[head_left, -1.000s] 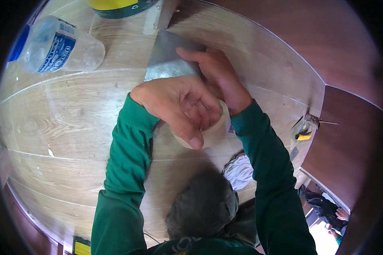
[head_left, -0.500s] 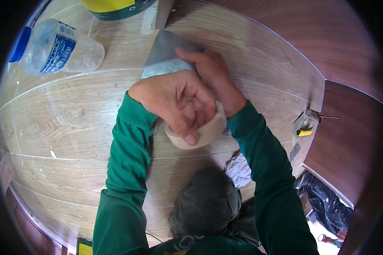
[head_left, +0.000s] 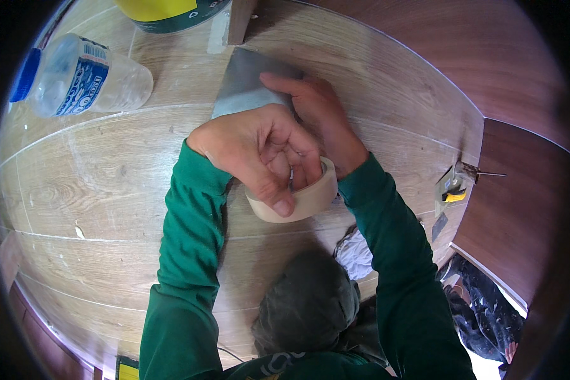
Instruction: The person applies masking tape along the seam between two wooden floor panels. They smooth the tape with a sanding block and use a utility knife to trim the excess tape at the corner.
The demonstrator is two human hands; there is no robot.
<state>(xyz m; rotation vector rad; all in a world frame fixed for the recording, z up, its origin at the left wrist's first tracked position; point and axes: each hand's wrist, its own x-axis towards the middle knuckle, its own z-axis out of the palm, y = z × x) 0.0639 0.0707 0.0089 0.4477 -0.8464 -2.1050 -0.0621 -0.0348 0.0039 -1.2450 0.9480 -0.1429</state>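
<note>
My left hand (head_left: 259, 149) has its fingers through a roll of pale masking tape (head_left: 301, 201), with the thumb pressed on the outside of the ring. Just beyond it is my right hand (head_left: 323, 117), its thumb or a finger stretched leftward over a flat grey metal sheet (head_left: 250, 79) that tapers like a wide scraper blade. My left hand covers most of the right hand's fingers, so whether they grip the sheet is hidden.
A clear plastic bottle with a blue cap (head_left: 73, 76) lies at left. At top stand a yellow-green bucket (head_left: 171, 16) and a wooden post (head_left: 240, 22). A yellow-handled tool (head_left: 454, 196) lies by the brown panel (head_left: 519, 209). A pale cloth (head_left: 354, 253) lies near my knee; another person's dark clothing (head_left: 481, 310) shows lower right.
Both hands and the tape roll stay nearly in place. The view shifts slightly, so the bottle and bucket sit a little further left. The other person at lower right has shifted.
</note>
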